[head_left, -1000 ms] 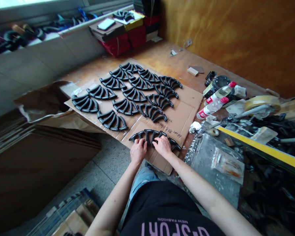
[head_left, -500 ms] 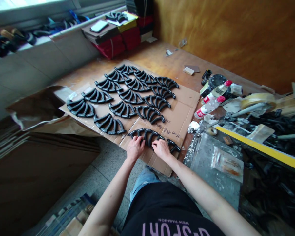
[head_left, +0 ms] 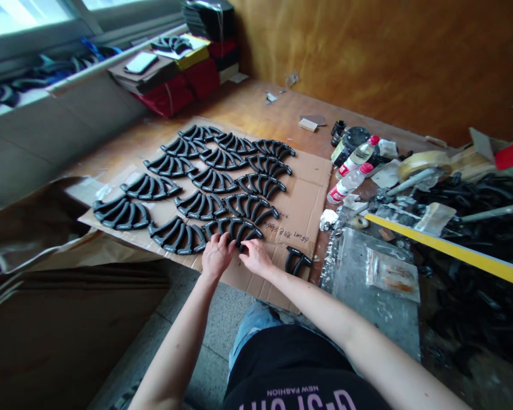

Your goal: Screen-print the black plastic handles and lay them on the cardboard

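Note:
A black fan-shaped piece of ribbed tubes [head_left: 241,226] lies at the near edge of a flat cardboard sheet [head_left: 308,181]. My left hand [head_left: 216,254] pinches its near side, and my right hand [head_left: 255,256] grips the tube ends a little to the right. The fingertips are partly hidden against the black tubes. Beside my left hand sits another black fan-shaped piece [head_left: 177,234], and several more like it stand in rows farther back. A smaller black piece with few tubes [head_left: 298,260] rests apart, right of my right hand.
Two bottles with red caps [head_left: 349,183] stand right of the cardboard, near a tape roll [head_left: 423,164]. A yellow strip [head_left: 448,250] borders a heap of black parts [head_left: 487,319]. Stacked red and dark sheets [head_left: 162,97] are at the back left.
Both hands have moved the fan-shaped piece left and back, up against the rows. It has parted from the smaller piece, which stays at the right. The camera view has shifted slightly.

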### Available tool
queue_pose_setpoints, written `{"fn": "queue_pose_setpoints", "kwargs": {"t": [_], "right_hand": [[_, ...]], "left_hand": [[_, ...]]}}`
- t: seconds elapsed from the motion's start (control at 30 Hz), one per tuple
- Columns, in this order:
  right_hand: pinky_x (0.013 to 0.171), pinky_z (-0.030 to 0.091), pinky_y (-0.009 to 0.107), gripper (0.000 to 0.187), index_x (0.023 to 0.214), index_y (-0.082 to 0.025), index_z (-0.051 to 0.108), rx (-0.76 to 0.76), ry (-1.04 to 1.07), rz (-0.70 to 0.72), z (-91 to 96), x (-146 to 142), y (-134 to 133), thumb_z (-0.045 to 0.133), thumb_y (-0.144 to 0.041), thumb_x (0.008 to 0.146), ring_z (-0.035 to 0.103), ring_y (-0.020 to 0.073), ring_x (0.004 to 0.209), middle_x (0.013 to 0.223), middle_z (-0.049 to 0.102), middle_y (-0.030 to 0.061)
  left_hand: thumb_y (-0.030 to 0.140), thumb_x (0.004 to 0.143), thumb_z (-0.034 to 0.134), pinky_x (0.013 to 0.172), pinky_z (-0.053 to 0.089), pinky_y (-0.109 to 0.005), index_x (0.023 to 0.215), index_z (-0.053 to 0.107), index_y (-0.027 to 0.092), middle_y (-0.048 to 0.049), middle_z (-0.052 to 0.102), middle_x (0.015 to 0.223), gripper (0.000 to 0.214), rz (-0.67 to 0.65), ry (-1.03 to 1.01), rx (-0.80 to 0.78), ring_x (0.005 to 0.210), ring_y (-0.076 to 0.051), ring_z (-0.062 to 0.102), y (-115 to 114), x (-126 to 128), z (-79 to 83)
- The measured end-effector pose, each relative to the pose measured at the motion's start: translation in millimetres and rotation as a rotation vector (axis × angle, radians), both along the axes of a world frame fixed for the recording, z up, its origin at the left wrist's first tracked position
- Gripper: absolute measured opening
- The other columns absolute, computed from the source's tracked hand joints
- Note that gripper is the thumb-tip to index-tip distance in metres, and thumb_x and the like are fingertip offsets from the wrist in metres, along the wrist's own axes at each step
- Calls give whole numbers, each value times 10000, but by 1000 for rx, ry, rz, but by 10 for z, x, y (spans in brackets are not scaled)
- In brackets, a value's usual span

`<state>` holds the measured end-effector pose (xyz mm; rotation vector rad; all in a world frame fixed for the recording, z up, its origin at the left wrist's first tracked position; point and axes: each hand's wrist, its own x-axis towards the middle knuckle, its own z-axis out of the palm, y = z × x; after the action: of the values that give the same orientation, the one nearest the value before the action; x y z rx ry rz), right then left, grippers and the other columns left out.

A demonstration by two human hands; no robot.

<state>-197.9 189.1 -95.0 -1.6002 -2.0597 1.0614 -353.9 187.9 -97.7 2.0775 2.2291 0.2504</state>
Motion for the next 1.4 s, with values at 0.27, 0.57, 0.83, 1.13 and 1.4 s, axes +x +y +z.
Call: {"fn": "queue_pose_setpoints", "kwargs": {"t": [0.27,0.57,0.83,1.13,1.4], "right_hand": [[965,468,322,310,1123,-182,677,52,141,-47,346,661,-287,679,-184,813,633,178,1011,1155,657,78],[918,469,288,290,1068,-214,716,267,-97,-665,795,3401,-1290,486,-125,914,638,163,1008,1058,714,42],[997,429,339,553,1161,-268,704,43,-662,-919,54,5449,-3356,419,33,794,526,220,1207,1318,596,95],[890,412,343,78,912,-198,645,58,-625,-728,-86,5684,-2817,627,-206,837,561,248,1041,966,668,108],[817,443,275,63,874,-189,590,401,-114,-611,405,4930,-1925,549,-229,900,585,172,869,911,637,38]], "left_hand": [[453,901,488,871,481,-380,1232,597,195,-142,569,1236,433,14,-143,236,1049,-272,602,-343,207,84],[503,888,486,686,492,-341,1125,621,211,-114,603,1176,400,-219,-297,171,735,-184,618,-474,1150,155],[496,860,498,708,510,-367,1040,645,233,-74,628,1040,350,-166,-365,217,739,-200,628,-886,2090,407],[486,847,521,684,499,-352,1042,659,229,-56,632,1055,351,-45,-361,252,657,-152,602,-1307,2567,533],[521,841,529,699,530,-320,1066,659,198,-72,614,1089,414,-82,-556,197,783,-166,644,-1229,2696,600]]}}
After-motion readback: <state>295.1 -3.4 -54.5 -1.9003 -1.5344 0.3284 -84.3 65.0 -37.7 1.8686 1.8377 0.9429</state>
